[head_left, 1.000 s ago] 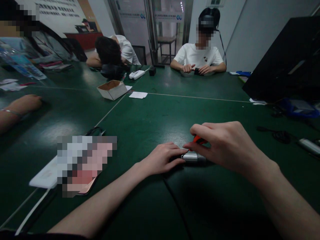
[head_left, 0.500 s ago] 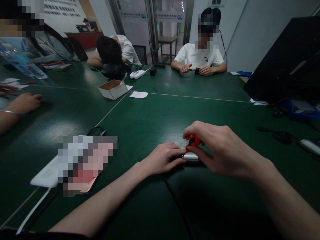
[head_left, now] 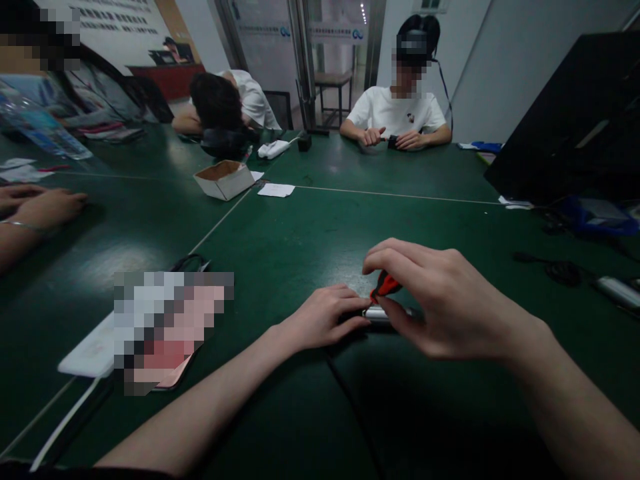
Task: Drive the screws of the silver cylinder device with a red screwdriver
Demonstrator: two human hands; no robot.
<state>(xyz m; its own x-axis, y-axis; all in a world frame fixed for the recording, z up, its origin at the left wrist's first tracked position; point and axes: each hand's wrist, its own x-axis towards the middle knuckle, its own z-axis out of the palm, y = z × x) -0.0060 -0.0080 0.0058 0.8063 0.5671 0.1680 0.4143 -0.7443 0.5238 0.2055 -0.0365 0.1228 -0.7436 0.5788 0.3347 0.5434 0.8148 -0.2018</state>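
Note:
On the green table (head_left: 310, 233) lies a silver, tube-like device (head_left: 377, 315), with part of it hidden under my right hand. My left hand (head_left: 333, 317) rests at its left end and pinches it between thumb and fingers. A red-and-black tool handle (head_left: 387, 285) stands tilted over the device. Curled around that handle is my right hand (head_left: 430, 293), the thumb below and the index finger lifted off a little. The tool's tip is too small and dark to make out.
To the left lie a white power bank-like block (head_left: 87, 350) and a pink phone-like object (head_left: 175, 373). An open cardboard box (head_left: 225, 181) and a paper slip (head_left: 276, 191) sit farther back. A black monitor (head_left: 575, 120) stands right. Across sits a person (head_left: 400, 113); another person's hand (head_left: 50, 207) is left.
The fingers of my right hand have loosened and shifted slightly around the handle, which shows at a different turn. My left hand has stayed in place. The other person's hands at left have come together.

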